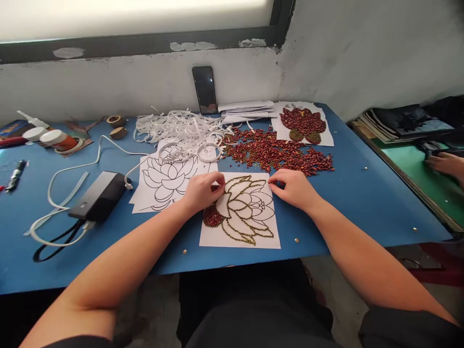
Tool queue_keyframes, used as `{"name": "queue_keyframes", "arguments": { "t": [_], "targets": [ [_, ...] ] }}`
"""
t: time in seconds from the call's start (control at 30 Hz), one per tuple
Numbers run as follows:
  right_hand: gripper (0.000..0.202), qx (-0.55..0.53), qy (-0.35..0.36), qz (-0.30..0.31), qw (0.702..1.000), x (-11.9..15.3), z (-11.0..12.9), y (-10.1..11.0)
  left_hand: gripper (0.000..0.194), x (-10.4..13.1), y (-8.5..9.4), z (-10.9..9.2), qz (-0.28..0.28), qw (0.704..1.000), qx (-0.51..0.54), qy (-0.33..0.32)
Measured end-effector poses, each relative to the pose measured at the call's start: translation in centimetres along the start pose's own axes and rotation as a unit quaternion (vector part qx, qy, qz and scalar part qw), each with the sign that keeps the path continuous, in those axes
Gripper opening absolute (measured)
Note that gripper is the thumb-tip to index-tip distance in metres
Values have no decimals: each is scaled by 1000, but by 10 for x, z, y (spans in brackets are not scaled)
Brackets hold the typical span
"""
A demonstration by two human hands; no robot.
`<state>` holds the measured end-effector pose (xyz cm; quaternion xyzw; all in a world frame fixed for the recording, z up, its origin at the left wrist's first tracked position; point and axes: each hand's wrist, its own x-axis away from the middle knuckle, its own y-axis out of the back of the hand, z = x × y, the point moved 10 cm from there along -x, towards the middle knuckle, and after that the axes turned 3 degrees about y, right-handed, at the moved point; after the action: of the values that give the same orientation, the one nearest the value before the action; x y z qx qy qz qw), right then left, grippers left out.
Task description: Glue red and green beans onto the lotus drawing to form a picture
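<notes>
In front of me lies a white paper sheet (241, 238) with a lotus drawing turned sideways. Green mung beans line many petals, and dark red beans (212, 217) fill a round part at its left. My left hand (206, 190) is closed in a pinch at the sheet's upper left corner, covering part of the drawing. At the upper right corner, the thumb and fingers of my right hand (293, 188) pinch the sheet's edge. Just beyond the hands spreads a loose heap of red and green beans (275, 152).
Lotus drawings (170, 179) lie left, under white paper strips (181, 126). A finished bean lotus (303, 124) lies behind the heap. A phone (205, 90) leans on the wall. A black power bank (97, 195) with cables and glue bottles (58, 139) stand left. Another person's hand (447, 163) is far right.
</notes>
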<state>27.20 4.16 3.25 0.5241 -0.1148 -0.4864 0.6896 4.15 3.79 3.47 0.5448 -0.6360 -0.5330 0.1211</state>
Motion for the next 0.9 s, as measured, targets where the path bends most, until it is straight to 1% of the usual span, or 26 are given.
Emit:
{"name": "queue_keyframes", "arguments": {
  "t": [0.23, 0.37, 0.5, 0.67, 0.77, 0.9],
  "targets": [
    [13, 12, -23, 34, 999, 2, -14, -3, 7, 1, 1, 2, 2, 1000, -24, -11],
    [13, 9, -31, 31, 999, 2, -17, 2, 7, 1, 2, 4, -1, 999, -40, -9],
    [16, 2, -39, 24, 999, 3, -19, 5, 7, 0, 2, 5, 0, 999, -39, -3],
    [20, -2, -35, 13, 999, 5, -20, 6, 7, 0, 2, 7, 0, 999, -38, 4],
    [20, 2, -33, 5, 999, 5, -20, 9, 7, 0, 2, 7, -5, 999, -38, 2],
    [17, -6, 5, 39, 999, 4, -12, 1, 6, 1, 1, 8, -5, 999, -43, -4]
  ]
}}
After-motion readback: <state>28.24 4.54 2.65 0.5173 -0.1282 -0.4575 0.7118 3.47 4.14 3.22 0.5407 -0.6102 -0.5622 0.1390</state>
